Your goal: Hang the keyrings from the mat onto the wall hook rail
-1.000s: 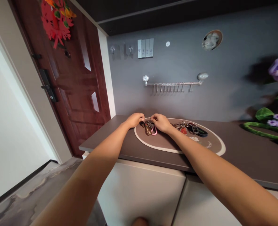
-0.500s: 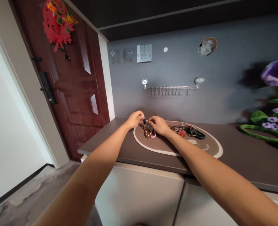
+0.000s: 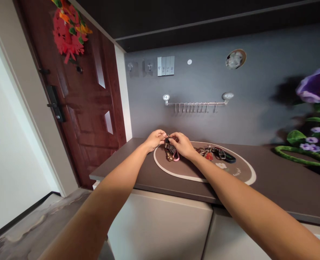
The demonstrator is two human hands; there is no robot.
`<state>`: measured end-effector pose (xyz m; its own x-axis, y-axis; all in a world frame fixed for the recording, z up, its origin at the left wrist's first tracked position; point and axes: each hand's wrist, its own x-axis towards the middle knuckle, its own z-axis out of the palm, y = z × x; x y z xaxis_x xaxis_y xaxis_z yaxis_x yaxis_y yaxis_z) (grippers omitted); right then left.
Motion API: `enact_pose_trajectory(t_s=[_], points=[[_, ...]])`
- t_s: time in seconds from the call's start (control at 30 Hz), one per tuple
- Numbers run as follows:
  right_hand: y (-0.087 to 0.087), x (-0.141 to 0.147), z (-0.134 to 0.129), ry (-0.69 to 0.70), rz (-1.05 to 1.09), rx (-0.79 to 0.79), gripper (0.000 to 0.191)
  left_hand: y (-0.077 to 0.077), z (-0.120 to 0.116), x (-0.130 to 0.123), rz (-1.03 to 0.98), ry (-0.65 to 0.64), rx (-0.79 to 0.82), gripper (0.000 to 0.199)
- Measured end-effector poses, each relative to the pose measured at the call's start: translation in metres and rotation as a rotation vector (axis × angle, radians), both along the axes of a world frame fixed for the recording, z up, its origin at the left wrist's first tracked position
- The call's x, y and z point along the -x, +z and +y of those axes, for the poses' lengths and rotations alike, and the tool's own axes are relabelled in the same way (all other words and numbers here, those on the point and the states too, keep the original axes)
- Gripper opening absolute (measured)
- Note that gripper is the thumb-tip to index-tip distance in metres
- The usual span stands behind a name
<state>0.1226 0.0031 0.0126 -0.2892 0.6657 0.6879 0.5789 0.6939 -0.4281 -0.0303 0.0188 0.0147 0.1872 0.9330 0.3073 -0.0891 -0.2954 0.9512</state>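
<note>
A bunch of keys with a brown tag and a pink carabiner hangs down at the left part of the oval brown mat. My left hand pinches the top of this bunch from the left. From the right, my right hand closes its fingertips on the same dark upper piece, close beside the left fingertips. More keys with a red tag lie on the mat to the right of my right hand, next to a black key holder.
A rail with hooks is fixed to the grey wall above the mat. Purple flowers with green leaves stand at the right end of the dark counter. A dark cabinet overhangs it. A red-brown door is at the left.
My right hand has moved left, so its fingertips now meet the left ones at the top of the bunch. The view has tilted slightly upward.
</note>
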Motion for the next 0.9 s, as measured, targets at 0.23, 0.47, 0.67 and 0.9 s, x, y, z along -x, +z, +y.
enact_pose_trajectory(t_s=[0.23, 0.47, 0.67, 0.9], points=[[0.0, -0.002, 0.001, -0.017, 0.036, 0.017, 0.014, -0.002, -0.001, -0.002, 0.001, -0.056, -0.003, 0.017], [-0.003, -0.005, 0.005, -0.01, 0.14, 0.083, 0.017, -0.003, -0.003, -0.006, 0.046, -0.045, -0.076, 0.019], [0.001, -0.008, 0.001, 0.028, 0.192, 0.087, 0.021, -0.005, 0.0, -0.008, 0.168, 0.049, -0.197, 0.013], [0.01, -0.01, 0.011, -0.011, 0.37, 0.106, 0.019, -0.011, 0.005, -0.002, 0.458, 0.33, -0.348, 0.017]])
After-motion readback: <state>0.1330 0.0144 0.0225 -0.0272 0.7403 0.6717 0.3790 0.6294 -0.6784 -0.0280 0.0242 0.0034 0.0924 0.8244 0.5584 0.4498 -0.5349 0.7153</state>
